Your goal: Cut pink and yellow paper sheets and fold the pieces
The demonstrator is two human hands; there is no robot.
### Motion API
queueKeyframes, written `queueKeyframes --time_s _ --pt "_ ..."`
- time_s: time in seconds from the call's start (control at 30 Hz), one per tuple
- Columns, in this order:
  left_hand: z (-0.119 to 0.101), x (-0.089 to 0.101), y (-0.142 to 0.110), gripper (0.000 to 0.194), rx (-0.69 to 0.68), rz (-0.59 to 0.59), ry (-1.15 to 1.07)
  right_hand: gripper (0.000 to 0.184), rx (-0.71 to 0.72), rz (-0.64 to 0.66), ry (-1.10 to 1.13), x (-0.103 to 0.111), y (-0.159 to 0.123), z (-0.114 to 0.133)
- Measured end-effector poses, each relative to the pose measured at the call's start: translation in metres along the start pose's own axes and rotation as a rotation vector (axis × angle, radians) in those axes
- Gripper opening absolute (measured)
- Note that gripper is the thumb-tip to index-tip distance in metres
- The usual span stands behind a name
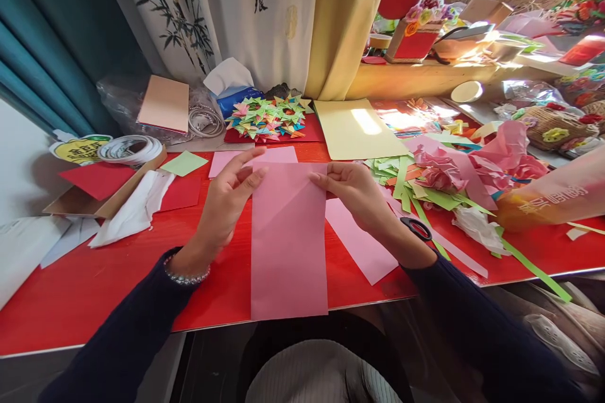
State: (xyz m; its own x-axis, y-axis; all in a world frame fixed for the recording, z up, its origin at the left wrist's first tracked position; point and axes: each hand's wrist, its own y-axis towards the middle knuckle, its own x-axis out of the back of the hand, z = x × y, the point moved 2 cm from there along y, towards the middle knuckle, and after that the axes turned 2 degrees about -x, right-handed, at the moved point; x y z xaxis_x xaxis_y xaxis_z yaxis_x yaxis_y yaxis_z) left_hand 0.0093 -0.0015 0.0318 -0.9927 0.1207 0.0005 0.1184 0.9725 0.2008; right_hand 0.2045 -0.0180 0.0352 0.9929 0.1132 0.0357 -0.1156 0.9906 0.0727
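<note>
A long pink paper sheet stretches between my hands, its lower end reaching the table's front edge. My right hand pinches the sheet's top right corner between thumb and fingers. At the top left corner, my left hand has its thumb over the paper, with the index finger extended just above the top edge; its other fingertips are partly hidden. Beside the right forearm lies another pink sheet, partly covered by the hand. Behind the held sheet, more pink paper rests flat on the red table.
Folded paper stars are heaped at the back, beside a cream sheet. Green strips and crumpled pink paper lie on the right, near a plastic bottle. A cardboard box with tape rolls stands left.
</note>
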Motion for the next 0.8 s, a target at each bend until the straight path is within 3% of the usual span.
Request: queueKeyframes --time_s 0.1,0.4,0.8 --pt "-0.004 0.007 0.006 0.022 -0.069 0.025 -0.011 0.032 -0.030 0.012 0.028 0.002 0.002 0.005" --pt "-0.014 0.021 0.011 0.010 -0.027 0.235 0.064 0.024 -0.098 0.093 -0.050 0.012 0.009 0.008" --pt "-0.008 0.016 0.007 0.010 -0.016 0.086 0.123 0.025 -0.059 0.086 -0.145 0.014 0.008 0.006"
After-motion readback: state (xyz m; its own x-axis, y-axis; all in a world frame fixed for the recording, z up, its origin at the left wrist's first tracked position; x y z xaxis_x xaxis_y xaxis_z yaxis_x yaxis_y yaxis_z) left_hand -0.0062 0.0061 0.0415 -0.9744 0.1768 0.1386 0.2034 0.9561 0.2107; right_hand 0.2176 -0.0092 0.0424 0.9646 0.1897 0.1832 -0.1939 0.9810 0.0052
